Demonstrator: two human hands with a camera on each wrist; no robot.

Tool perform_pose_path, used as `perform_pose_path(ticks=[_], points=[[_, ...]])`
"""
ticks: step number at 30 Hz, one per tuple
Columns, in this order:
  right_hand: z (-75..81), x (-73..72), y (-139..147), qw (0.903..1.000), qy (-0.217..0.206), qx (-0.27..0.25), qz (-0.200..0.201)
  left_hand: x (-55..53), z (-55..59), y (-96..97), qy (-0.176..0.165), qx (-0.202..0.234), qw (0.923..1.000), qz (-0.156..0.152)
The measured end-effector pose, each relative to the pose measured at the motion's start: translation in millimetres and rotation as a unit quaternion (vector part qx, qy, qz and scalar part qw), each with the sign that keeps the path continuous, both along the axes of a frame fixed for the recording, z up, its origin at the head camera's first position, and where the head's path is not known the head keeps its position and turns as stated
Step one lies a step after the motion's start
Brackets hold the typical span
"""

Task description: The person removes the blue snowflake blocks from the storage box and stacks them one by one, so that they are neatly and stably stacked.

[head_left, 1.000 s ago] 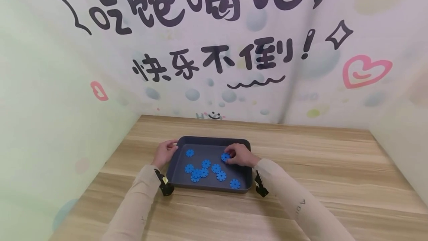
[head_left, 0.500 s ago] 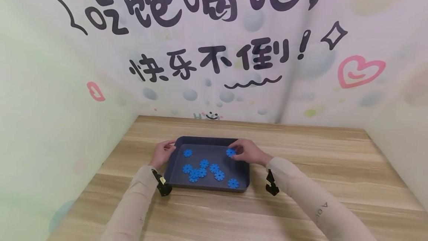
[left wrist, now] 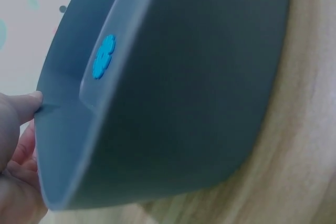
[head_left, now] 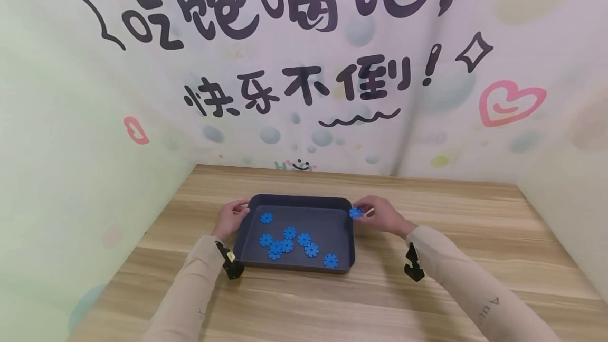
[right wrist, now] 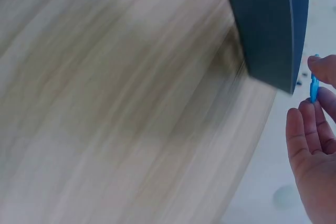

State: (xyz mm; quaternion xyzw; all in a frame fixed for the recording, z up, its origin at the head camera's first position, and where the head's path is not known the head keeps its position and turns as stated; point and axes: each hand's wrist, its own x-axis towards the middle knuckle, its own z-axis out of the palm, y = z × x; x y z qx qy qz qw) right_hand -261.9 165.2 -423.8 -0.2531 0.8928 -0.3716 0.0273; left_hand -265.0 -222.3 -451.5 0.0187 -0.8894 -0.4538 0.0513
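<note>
A dark grey-blue tray (head_left: 328,226) stands on the table, with several blue notched plastic discs lying in it. Some discs (head_left: 276,247) overlap left of the middle; one disc (head_left: 331,261) is near the front right corner and another (left wrist: 104,56) near the back left. My left hand (head_left: 231,219) grips the tray's left rim, thumb (left wrist: 29,103) over the edge and fingers outside. Just beyond the back right corner, my right hand (head_left: 380,214) pinches one blue disc (head_left: 355,212) between thumb and fingertips; the right wrist view shows that disc (right wrist: 314,85) edge-on, apart from the tray wall.
The wood-grain table (head_left: 456,257) extends on both sides of the tray and in front of it. A white printed cloth (head_left: 304,136) hangs along its back edge, with pale walls (head_left: 95,173) at the sides. Black camera mounts (head_left: 414,263) are strapped to both wrists.
My right hand has lifted the pinched disc from over the tray's right part and carried it right, past the rim. The left hand keeps its hold; the tray and other discs look unmoved.
</note>
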Motion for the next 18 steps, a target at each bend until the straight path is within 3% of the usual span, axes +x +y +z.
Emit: perform_pose_path(ticks=[8, 18], points=[[-13.2, -4.0, 24.1, 0.9996, -0.002, -0.003, -0.028, -0.9, -0.7, -0.8, -0.008, -0.002, 1.0000, 0.004], [-33.2, -5.4, 31.1, 0.9976, -0.040, 0.000, -0.056, -1.2, -1.6, -1.7, 0.004, -0.002, 1.0000, -0.002]])
